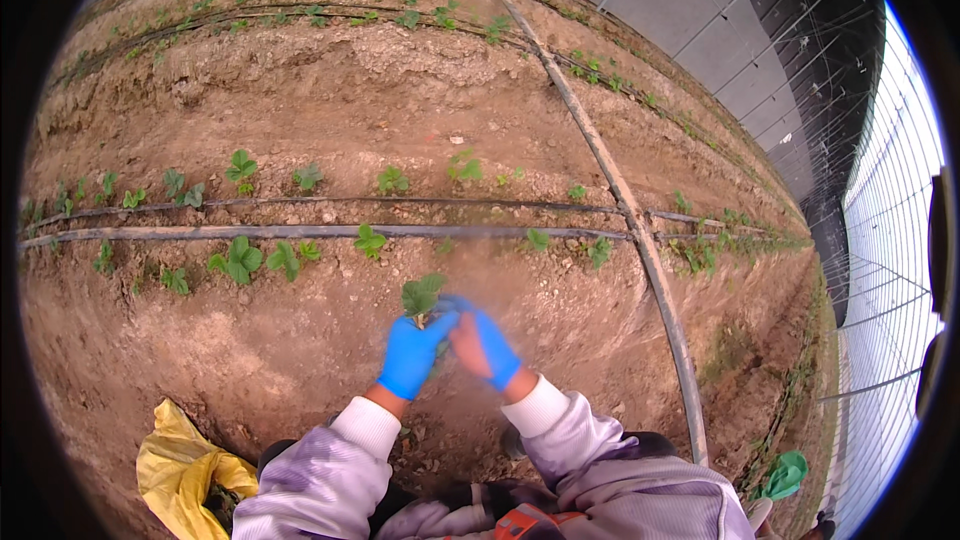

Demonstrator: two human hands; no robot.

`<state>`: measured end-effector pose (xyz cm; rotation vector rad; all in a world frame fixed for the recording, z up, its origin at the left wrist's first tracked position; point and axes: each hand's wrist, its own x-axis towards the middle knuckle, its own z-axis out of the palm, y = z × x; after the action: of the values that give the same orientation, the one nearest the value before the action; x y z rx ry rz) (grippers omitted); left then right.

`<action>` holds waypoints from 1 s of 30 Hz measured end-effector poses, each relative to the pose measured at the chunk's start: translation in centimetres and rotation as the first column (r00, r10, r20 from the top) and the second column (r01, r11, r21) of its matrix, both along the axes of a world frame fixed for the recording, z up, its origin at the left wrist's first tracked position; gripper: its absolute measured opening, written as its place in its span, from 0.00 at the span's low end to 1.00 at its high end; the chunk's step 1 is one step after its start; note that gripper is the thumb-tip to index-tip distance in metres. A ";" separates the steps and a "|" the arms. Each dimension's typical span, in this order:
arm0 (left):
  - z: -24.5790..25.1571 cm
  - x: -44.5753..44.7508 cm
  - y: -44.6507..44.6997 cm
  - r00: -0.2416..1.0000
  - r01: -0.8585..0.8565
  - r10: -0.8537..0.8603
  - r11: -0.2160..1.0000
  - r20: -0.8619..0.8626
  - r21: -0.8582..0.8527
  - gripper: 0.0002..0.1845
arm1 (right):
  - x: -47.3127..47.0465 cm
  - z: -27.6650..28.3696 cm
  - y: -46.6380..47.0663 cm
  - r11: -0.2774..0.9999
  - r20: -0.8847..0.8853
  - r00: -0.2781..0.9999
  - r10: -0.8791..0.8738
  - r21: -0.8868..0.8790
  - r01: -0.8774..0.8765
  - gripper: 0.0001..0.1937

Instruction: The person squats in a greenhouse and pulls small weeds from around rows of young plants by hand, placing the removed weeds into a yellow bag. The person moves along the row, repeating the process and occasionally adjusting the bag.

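My left hand point(411, 357), in a blue disposable glove, holds a small leafy plant point(421, 295), probably a strawberry seedling, by its stem. The green leaves stick up past the fingers. My right hand point(486, 349) is blurred by motion right beside it, its fingertips at the leaves. Bare skin shows on part of this hand through its blue glove. Whether its fingers grip the plant cannot be made out. Both hands are above the side of a soil bed point(315, 330), in front of a row of young plants point(241, 261).
Two black drip lines point(225, 231) run along the bed. A grey pipe point(600, 150) crosses them on the right. At lower left lies an open yellow sack point(184, 465) with plant matter inside. A green bag-like item point(784, 475) is at lower right. More planted rows point(315, 13) lie beyond.
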<state>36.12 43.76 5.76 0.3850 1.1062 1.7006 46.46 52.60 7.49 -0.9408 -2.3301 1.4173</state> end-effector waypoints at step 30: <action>-2.9 -2.7 0.3 0.926 -0.224 0.260 0.962 0.273 -0.156 0.05 | 2.6 -14.5 24.9 0.579 0.410 0.420 -0.810 0.672 0.461 0.18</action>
<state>33.42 44.01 2.84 -0.0864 1.0630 1.8233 49.02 77.49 -6.97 -2.1744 -2.0477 0.1055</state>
